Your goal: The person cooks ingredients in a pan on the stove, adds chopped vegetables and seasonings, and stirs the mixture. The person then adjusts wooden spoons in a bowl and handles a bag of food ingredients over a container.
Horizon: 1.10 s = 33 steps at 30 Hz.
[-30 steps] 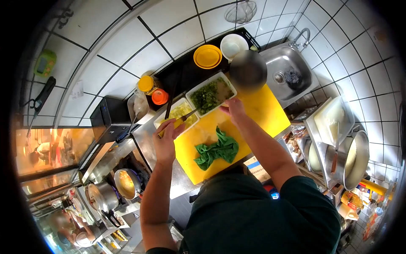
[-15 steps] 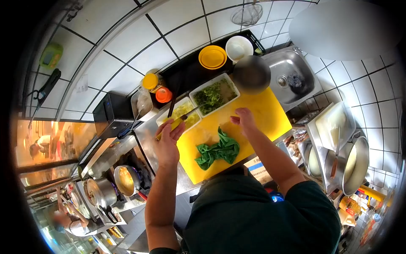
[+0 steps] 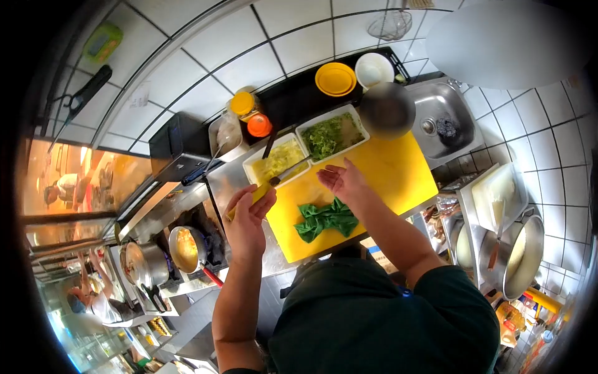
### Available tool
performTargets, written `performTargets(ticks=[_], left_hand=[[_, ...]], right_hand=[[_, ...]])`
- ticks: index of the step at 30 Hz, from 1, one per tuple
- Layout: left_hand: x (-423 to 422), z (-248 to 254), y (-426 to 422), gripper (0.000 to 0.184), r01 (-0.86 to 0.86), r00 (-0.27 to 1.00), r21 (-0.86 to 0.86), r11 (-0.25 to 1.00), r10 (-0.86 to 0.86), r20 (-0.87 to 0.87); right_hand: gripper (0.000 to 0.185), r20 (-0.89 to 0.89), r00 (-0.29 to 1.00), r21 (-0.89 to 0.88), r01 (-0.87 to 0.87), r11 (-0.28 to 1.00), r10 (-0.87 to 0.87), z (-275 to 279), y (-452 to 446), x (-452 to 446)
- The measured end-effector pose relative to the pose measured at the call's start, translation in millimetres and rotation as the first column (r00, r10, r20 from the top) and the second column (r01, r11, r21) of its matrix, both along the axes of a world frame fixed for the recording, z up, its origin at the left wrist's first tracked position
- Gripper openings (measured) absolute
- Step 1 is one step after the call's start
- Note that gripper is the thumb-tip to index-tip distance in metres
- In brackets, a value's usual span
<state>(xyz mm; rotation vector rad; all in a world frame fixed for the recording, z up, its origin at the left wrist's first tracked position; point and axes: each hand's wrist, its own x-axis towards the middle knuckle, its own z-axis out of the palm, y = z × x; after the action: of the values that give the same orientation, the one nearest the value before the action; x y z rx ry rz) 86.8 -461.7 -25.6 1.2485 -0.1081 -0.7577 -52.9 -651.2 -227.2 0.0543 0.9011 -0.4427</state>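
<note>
My left hand point(image 3: 248, 215) is closed around the yellow handle of a knife-like utensil point(image 3: 265, 189). Its metal blade reaches across the white container of pale yellow chopped food point(image 3: 275, 158). Beside that container stands another white one with chopped greens point(image 3: 331, 136). My right hand point(image 3: 342, 179) is open, palm partly up and fingers apart, over the yellow cutting board point(image 3: 398, 181) just below the greens. Nothing shows in it. A crumpled green cloth point(image 3: 325, 220) lies on the board's near part, between my forearms.
Yellow bowls point(image 3: 335, 79), a white bowl point(image 3: 374, 70) and a blurred dark round object point(image 3: 387, 110) stand behind the board. The sink point(image 3: 461, 124) is right. At left are a pan point(image 3: 187, 248) and a lidded pot point(image 3: 147, 265). Another person point(image 3: 99, 302) is at far left.
My right hand has left the greens container's edge, drawn back over the board and opened. My left hand still holds the utensil. The view has shifted, moving the counter items rightward.
</note>
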Motion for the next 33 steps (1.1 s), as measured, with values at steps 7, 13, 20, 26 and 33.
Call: performTargets(ticks=[7,13,20,26,33], left_hand=[[2.8,13.5,61.7,0.027,-0.107,0.993,0.025,0.994,0.108,-0.047],[10.7,8.3,144.5,0.029,-0.275,0.960,-0.010,0.961,0.274,-0.056],[32.5,0.8,272.6,0.028,-0.578,0.816,-0.073,0.813,0.578,-0.017],[63.3,-20.8,366.3,0.025,-0.725,0.638,-0.151,0.672,0.738,0.221],[96.8,-77.8,422.0,0.023,-0.615,0.329,0.406,0.676,-0.248,0.911]], right_hand=[[0.065,-0.013,0.995,0.012,-0.095,0.995,0.096,16.9,38.9,34.2],[0.066,0.027,0.974,-0.070,-0.221,0.973,0.223,4.8,78.6,43.9],[0.066,0.034,0.939,-0.153,-0.333,0.930,0.342,-10.1,101.4,44.1],[0.068,-0.048,0.941,-0.214,-0.337,0.917,0.335,13.0,122.5,45.8],[0.071,-0.108,0.932,-0.289,-0.363,0.886,0.347,26.2,166.9,57.1]])
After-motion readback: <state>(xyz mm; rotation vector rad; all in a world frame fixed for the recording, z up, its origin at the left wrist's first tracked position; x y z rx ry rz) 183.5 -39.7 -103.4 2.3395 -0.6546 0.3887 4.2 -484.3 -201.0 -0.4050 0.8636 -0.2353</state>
